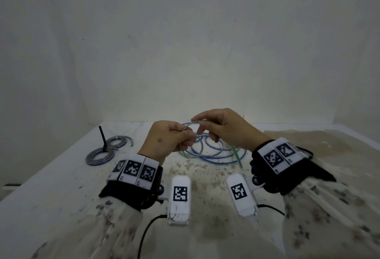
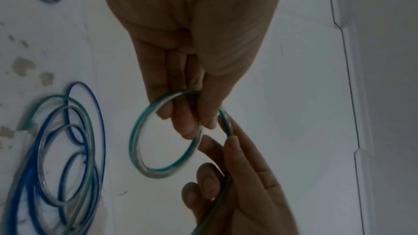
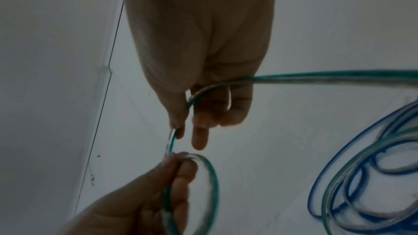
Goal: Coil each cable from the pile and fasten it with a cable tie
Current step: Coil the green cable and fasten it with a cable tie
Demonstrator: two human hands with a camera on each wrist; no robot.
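A green-striped clear cable (image 1: 186, 131) is held above the white table, wound into a small loop (image 2: 144, 149). My left hand (image 1: 170, 138) pinches that loop (image 3: 209, 181) at its top between thumb and fingers. My right hand (image 1: 216, 127) pinches the same cable (image 3: 173, 142) just beyond the loop; the free length (image 3: 316, 77) runs past its fingers and down to the pile. The pile (image 1: 216, 151) of loose blue and green cables (image 2: 68, 149) lies on the table behind and below both hands.
Two coiled grey-blue cables (image 1: 100, 156) (image 1: 119, 142) lie at the table's left, with a black cable tie (image 1: 102, 138) sticking upright between them. A pale wall (image 1: 185, 53) rises behind the stained table (image 1: 205, 176). Beige cloth (image 1: 308, 141) covers the right side.
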